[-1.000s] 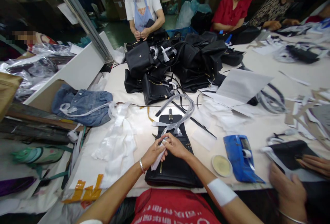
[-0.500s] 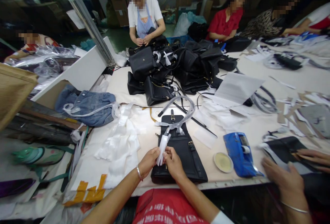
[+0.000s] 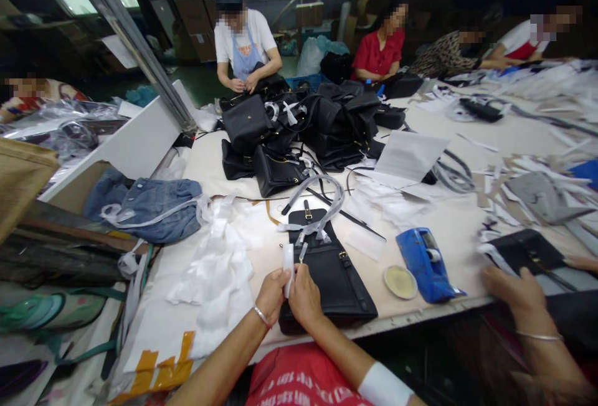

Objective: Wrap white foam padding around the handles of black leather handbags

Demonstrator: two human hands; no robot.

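Observation:
A black backpack point(image 3: 343, 278) lies flat in front of me, its buckled flap pointing away. Over its left side, my left hand point(image 3: 271, 297) pinches a narrow white strip point(image 3: 288, 259) that stands up from the fingers. My right hand point(image 3: 304, 299) is closed against the strip's lower right edge; its thumb and the exact grip are partly hidden. Just beyond the right fingertips is the slim, plastic-wrapped end point(image 3: 303, 251) of a strap or pull. A looped handle in clear plastic wrap point(image 3: 340, 191) arches over the top of the backpack.
White wrapping sheets point(image 3: 212, 275) lie left, beside a denim bag point(image 3: 154, 207). A blue tape dispenser point(image 3: 425, 266) and a round shallow dish point(image 3: 400, 283) are at right. Black bags point(image 3: 327, 119) are heaped behind. A co-worker's hand point(image 3: 518, 294) holds a black bag point(image 3: 527, 250) at far right.
The white strip has gone from tilted to nearly upright and shifted slightly left. My right hand has turned and closed more. The view has swung a little to the right.

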